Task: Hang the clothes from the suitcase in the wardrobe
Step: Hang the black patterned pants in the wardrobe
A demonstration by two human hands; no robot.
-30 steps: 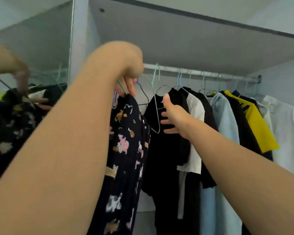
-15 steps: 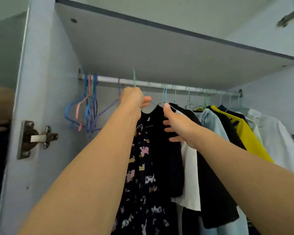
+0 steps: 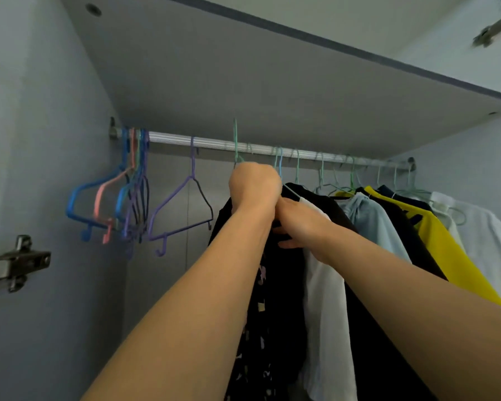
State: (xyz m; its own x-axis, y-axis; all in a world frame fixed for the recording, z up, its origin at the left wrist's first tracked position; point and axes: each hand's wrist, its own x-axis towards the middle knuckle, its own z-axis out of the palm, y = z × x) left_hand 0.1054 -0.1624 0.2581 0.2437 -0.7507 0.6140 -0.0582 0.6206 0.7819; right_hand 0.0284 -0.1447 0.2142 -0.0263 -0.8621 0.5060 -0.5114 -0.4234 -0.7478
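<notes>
My left hand grips the neck of a green wire hanger whose hook stands up in front of the wardrobe rail. A black patterned garment hangs from that hanger, mostly hidden behind my forearm. My right hand rests with straight fingers against the black clothes hanging just to the right, touching my left hand. Whether the hook sits over the rail I cannot tell.
Several empty coloured hangers cluster at the rail's left end, with a purple one apart. To the right hang a light blue shirt, a yellow garment and a white shirt. A shelf lies just above. A door hinge is at left.
My left hand has carried the hanger and patterned garment up and further into the wardrobe, close to the rail. My right hand has come against my left hand.
</notes>
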